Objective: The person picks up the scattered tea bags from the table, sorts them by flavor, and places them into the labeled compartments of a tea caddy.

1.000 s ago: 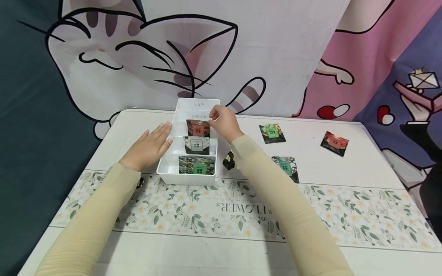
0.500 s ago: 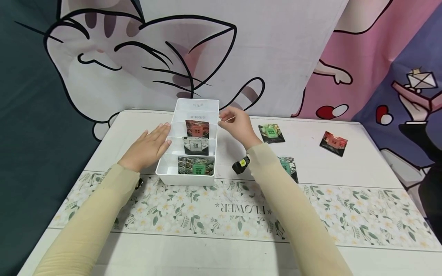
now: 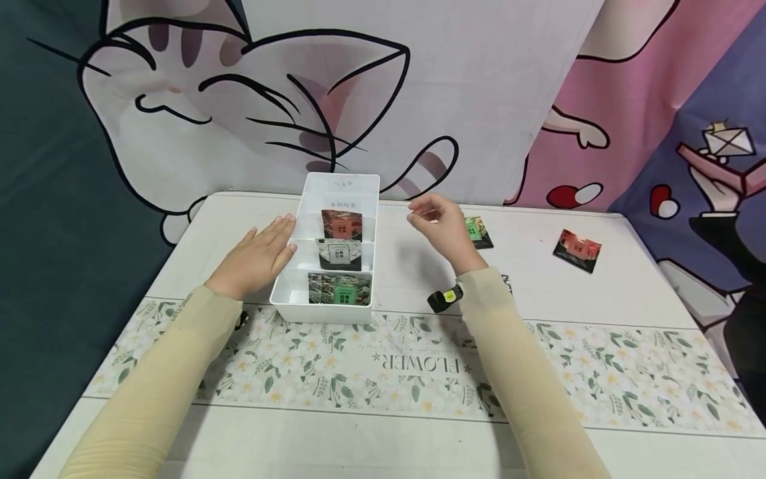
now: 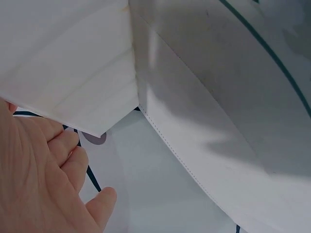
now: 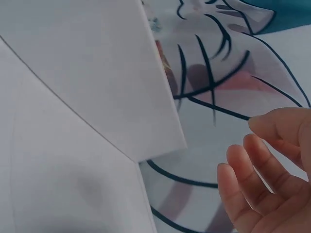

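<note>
A white compartment box stands on the table, with small flat sachets upright in it: a red sachet, a silver-white sachet and overlapping green sachets in the front compartment. My left hand rests along the box's left side with fingers straight; the left wrist view shows its palm side against the wall. To the right of the box, my right hand hovers above the table, fingers loosely bent around nothing. In the right wrist view, the box's outer wall lies apart from those fingers.
A green sachet lies partly behind my right hand, and a red sachet lies farther right. Another sachet is mostly hidden by my right sleeve. A printed cat curtain hangs along the table's back edge.
My right hand has moved right, from over the red sachet in the box to beside the box, above the table. My left hand has stayed at the box's left side.
</note>
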`<state>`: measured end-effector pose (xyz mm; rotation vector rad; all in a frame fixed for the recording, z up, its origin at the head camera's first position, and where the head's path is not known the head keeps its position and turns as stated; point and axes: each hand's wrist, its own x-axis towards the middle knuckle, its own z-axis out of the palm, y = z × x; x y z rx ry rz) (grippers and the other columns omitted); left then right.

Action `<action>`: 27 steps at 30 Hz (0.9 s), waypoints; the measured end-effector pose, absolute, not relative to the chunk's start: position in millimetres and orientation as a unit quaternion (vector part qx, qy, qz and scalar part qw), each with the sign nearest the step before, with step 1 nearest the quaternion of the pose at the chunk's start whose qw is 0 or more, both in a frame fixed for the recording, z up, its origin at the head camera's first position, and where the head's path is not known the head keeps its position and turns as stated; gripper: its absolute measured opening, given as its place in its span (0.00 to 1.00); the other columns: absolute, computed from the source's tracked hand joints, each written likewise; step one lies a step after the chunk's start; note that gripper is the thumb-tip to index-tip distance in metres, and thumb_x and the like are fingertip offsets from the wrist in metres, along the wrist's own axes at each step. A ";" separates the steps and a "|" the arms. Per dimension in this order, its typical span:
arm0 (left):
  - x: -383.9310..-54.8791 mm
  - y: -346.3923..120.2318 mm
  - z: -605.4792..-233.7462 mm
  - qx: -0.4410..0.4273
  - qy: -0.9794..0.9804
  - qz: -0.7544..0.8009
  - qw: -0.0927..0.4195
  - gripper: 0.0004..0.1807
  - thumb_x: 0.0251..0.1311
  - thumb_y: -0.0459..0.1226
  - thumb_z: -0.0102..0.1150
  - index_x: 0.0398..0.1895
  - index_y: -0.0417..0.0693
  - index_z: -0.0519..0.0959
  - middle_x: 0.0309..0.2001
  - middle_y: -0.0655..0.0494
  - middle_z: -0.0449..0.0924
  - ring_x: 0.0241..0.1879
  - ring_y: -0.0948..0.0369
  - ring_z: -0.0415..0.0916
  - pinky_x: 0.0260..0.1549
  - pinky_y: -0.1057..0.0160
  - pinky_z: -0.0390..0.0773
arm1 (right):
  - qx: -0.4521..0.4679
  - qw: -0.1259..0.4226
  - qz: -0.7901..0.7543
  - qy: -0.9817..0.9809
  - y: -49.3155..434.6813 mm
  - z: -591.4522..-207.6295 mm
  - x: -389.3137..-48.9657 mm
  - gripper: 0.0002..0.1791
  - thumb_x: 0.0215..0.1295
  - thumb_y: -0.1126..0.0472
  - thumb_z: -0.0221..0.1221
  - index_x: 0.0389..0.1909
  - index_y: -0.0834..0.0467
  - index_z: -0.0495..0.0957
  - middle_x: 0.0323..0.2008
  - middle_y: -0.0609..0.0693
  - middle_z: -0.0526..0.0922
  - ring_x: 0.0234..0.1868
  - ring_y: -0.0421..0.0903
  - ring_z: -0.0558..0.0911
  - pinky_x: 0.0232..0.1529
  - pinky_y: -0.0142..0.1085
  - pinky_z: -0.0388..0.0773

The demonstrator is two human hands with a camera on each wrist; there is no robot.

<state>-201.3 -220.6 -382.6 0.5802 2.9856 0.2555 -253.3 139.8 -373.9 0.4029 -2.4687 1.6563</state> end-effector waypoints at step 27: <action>-200.5 -222.9 -382.1 0.186 0.977 0.095 0.041 0.37 0.81 0.54 0.22 0.82 0.42 0.41 0.82 0.47 0.39 0.80 0.48 0.37 0.76 0.40 0.37 | 0.060 0.143 0.569 -0.807 232.5 -358.5 -231.3 0.12 0.73 0.61 0.59 0.49 0.65 0.81 0.39 0.47 0.82 0.38 0.43 0.84 0.43 0.27 0.82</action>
